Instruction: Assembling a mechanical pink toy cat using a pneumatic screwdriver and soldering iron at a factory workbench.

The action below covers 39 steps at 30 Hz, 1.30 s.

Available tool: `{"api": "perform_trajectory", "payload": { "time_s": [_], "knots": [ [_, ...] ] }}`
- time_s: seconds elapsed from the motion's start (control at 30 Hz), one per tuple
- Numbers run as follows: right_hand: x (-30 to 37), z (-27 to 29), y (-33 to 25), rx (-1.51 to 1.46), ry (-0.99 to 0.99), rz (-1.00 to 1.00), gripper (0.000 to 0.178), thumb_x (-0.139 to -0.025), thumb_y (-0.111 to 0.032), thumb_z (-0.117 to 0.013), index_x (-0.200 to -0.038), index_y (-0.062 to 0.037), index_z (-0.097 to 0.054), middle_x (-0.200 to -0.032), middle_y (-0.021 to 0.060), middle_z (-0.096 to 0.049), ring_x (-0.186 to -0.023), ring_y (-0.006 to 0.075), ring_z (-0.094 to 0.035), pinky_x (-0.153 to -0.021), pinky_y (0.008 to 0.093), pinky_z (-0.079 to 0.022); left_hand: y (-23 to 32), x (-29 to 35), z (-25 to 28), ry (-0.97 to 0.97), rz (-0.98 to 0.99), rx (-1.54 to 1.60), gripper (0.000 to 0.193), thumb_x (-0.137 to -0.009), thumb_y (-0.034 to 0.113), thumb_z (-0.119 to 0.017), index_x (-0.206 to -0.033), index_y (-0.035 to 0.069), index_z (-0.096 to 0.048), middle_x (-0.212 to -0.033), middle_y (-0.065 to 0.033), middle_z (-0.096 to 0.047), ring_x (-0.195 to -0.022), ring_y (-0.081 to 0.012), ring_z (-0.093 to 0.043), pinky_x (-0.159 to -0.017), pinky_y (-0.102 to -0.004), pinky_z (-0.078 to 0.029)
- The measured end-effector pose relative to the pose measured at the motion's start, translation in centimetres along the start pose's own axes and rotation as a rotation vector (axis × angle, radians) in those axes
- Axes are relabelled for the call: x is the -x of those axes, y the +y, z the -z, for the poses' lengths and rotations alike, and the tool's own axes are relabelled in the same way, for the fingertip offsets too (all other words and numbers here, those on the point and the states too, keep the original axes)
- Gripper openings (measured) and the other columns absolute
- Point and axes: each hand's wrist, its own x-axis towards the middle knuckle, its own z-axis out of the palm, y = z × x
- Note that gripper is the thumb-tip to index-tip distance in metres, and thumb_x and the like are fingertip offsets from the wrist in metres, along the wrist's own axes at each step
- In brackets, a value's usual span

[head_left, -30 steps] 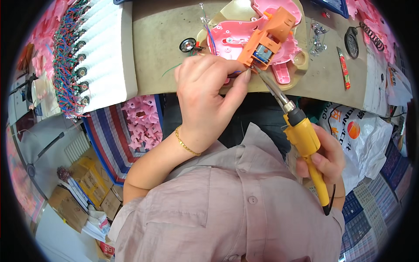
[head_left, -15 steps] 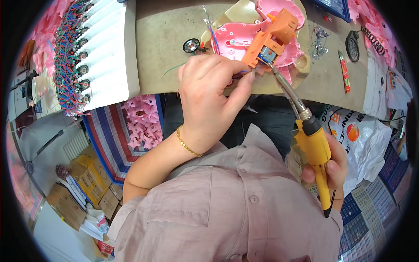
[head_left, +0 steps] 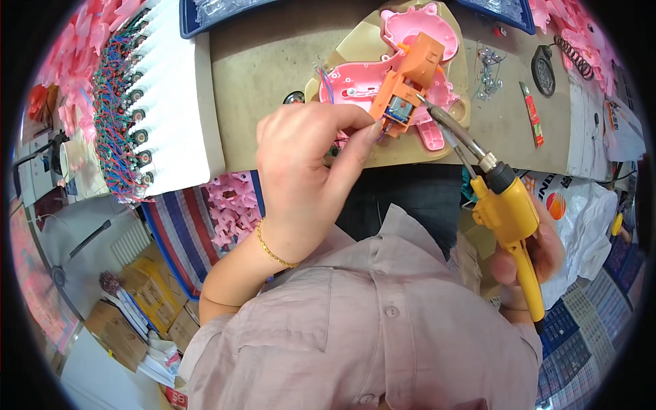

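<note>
My left hand [head_left: 307,160] is closed in a pinch on a thin dark wire [head_left: 383,134] at the lower end of an orange plastic housing [head_left: 418,63]. A small metal motor [head_left: 400,108] sits inside that housing. Under it lies a pink toy shell half [head_left: 355,76] on a beige holder [head_left: 352,49]. My right hand [head_left: 547,239] is wrapped round the yellow handle of a soldering gun [head_left: 509,208]. Its tip is beside the housing's right edge, close to the motor; whether they touch I cannot tell. Partly behind my left hand sits a small round speaker [head_left: 294,98].
At left, wired speakers [head_left: 140,137] line a white ridged sheet [head_left: 181,89]. Blue trays [head_left: 195,27] stand at the back. To the right lie loose metal bits [head_left: 488,72], a red-green strip [head_left: 531,116] and a black stand with a coil [head_left: 544,70]. A striped bag [head_left: 181,219] hangs below.
The soldering tip has moved from the motor's lower end to the housing's right side. My left hand keeps its pinch by the housing. The whole view has shifted slightly.
</note>
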Motion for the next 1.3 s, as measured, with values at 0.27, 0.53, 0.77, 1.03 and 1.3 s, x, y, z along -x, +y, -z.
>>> {"api": "perform_trajectory", "payload": {
  "time_s": [0.27,0.53,0.77,1.03,1.3],
  "knots": [
    [-0.1,-0.5,2.1,0.221,-0.016,0.376,0.056,-0.085,-0.015,-0.07,-0.126,0.0,-0.035,-0.118,0.0417,-0.048,-0.099,0.0422,-0.062,-0.079,0.0416,-0.054,0.4,-0.5,-0.5,-0.034,-0.069,-0.151,0.012,-0.071,0.011,-0.073,-0.074,0.013,-0.061,-0.07,0.0019,-0.058,-0.069,-0.0197,-0.052,-0.068,-0.0332,-0.035],
    [-0.2,0.1,1.6,0.273,-0.042,0.306,0.06,-0.087,-0.024,-0.068,-0.132,-0.005,-0.033,-0.118,0.0399,-0.049,-0.099,0.039,-0.063,-0.079,0.0404,-0.055,0.5,-1.1,0.2,-0.086,-0.117,-0.223,0.011,-0.072,0.013,-0.073,-0.078,0.012,-0.063,-0.073,0.0009,-0.059,-0.074,-0.0216,-0.054,-0.071,-0.0345,-0.036],
    [-0.7,0.8,0.5,0.319,-0.096,0.15,0.06,-0.087,-0.025,-0.069,-0.134,-0.0122,-0.034,-0.12,0.0371,-0.05,-0.099,0.0356,-0.063,-0.079,0.0378,-0.054,0.6,-2.3,0.8,-0.17,-0.157,-0.259,0.008,-0.076,0.01,-0.071,-0.079,0.008,-0.064,-0.071,-0.0017,-0.059,-0.069,-0.0196,-0.053,-0.07,-0.0312,-0.037],
    [-0.8,0.5,0.4,0.266,-0.101,0.133,0.056,-0.085,-0.021,-0.071,-0.13,-0.0128,-0.038,-0.122,0.0362,-0.05,-0.101,0.0369,-0.062,-0.081,0.0395,-0.054,0.7,-2.3,1.0,-0.194,-0.135,-0.25,0.008,-0.075,0.011,-0.071,-0.08,0.007,-0.065,-0.072,-0.0023,-0.06,-0.072,-0.0203,-0.054,-0.072,-0.0312,-0.039],
    [-0.7,0.8,0.6,0.186,-0.079,0.17,0.051,-0.084,-0.016,-0.072,-0.124,-0.0072,-0.042,-0.123,0.0343,-0.05,-0.105,0.0367,-0.06,-0.085,0.0408,-0.052,0.8,-2.5,1.0,-0.221,-0.121,-0.241,0.008,-0.076,0.013,-0.07,-0.08,0.007,-0.065,-0.071,-0.0025,-0.06,-0.072,-0.0203,-0.054,-0.072,-0.0311,-0.038]
  ]
}}
